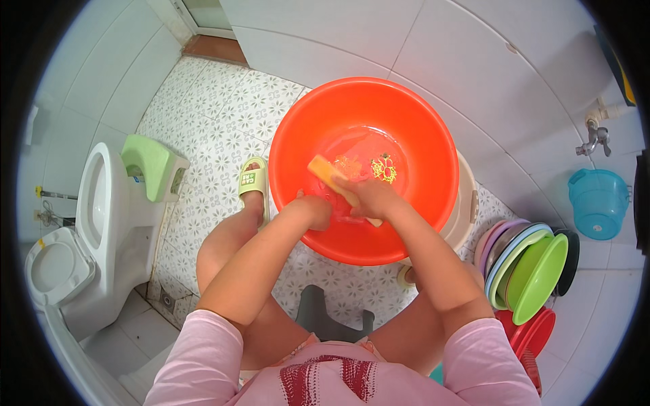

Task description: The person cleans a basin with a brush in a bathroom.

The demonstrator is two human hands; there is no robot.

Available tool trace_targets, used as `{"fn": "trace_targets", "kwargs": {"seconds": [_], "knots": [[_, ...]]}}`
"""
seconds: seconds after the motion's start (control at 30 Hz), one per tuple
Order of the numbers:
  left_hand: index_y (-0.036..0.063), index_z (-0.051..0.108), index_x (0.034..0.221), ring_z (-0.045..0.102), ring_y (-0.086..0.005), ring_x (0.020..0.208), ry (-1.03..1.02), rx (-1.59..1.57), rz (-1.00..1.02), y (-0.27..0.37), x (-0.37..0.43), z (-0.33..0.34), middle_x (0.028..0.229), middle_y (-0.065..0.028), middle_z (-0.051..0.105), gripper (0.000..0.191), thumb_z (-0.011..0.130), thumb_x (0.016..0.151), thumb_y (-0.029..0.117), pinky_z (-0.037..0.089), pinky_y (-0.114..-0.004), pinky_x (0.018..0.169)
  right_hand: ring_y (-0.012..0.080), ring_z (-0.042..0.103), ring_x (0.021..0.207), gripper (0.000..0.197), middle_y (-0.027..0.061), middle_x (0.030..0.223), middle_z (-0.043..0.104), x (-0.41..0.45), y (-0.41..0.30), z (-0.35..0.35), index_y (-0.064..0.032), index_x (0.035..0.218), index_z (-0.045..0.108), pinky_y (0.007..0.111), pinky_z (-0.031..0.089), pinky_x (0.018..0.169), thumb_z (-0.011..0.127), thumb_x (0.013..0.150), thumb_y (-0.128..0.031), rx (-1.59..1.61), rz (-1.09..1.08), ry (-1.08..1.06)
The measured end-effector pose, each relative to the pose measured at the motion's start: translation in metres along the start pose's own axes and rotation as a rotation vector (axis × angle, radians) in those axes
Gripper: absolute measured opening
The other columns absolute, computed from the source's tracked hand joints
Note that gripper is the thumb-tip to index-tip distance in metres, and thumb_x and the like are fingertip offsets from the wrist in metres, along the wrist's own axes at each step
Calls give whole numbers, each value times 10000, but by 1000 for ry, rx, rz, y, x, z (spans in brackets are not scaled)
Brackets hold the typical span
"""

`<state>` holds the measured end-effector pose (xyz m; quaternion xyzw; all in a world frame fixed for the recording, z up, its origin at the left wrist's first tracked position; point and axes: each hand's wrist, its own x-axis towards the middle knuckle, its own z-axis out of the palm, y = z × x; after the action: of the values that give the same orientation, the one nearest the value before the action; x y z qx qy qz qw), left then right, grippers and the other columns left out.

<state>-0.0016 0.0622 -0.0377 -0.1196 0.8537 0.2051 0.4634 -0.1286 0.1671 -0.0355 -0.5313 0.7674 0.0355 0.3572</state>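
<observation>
A large round orange plastic basin (pixel 421 132) stands before me, with a little water and a yellow printed figure on its bottom. Inside it is a long yellow-orange block (pixel 325 171), which looks like a sponge or a brush; its exact kind is unclear. My right hand (pixel 369 195) is closed around this block near its middle, and the block's lower end shows past the fingers. My left hand (pixel 312 210) reaches over the basin's near left side, left of the block. Its fingers are mostly hidden, so its hold cannot be made out.
A beige tub (pixel 464 198) stands partly under the basin's right side. Stacked basins (pixel 538 274) lean at the right, below a blue bucket (pixel 598 203) and a wall tap (pixel 594 138). At the left are a toilet (pixel 101 264) and a green-and-white stool (pixel 152 167).
</observation>
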Motion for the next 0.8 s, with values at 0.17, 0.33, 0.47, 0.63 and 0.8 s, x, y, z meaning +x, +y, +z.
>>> {"fn": "trace_targets", "kwargs": {"seconds": [0.17,0.33,0.47,0.63,0.8], "knots": [[77,632,1066,537,-288,1110,-30,-7,-13,2,-5,-3,1124,-141,605,340,496,765,155,228,-568,1043,274,621,905,873,103,993,629,-5,0,-6,-317,1428,211,393,499,763,709,712,-295,-43,-75,-122],[67,623,1073,528,-294,1120,-23,6,-8,5,-4,-4,1132,-145,600,344,496,763,143,219,-570,1048,279,623,909,928,140,977,639,8,13,-1,-235,1443,188,381,500,781,727,694,-334,3,176,123],[65,640,1051,543,-299,1117,-12,0,-3,0,-2,0,1160,-129,602,335,477,766,132,210,-597,1023,287,625,915,969,174,969,644,10,20,-9,-120,1448,152,381,499,789,722,703,-367,130,424,265],[75,647,1041,543,-302,1116,1,-18,-8,0,-2,1,1156,-119,605,331,482,760,131,212,-600,1020,306,629,881,949,181,939,647,6,21,-7,-125,1451,132,397,502,755,690,716,-346,43,409,260],[71,652,1021,561,-296,1089,19,-14,8,0,1,4,1136,-125,614,320,488,751,125,242,-594,1002,323,627,860,896,173,904,649,14,17,7,-199,1454,132,408,501,733,657,738,-315,42,214,215]]}}
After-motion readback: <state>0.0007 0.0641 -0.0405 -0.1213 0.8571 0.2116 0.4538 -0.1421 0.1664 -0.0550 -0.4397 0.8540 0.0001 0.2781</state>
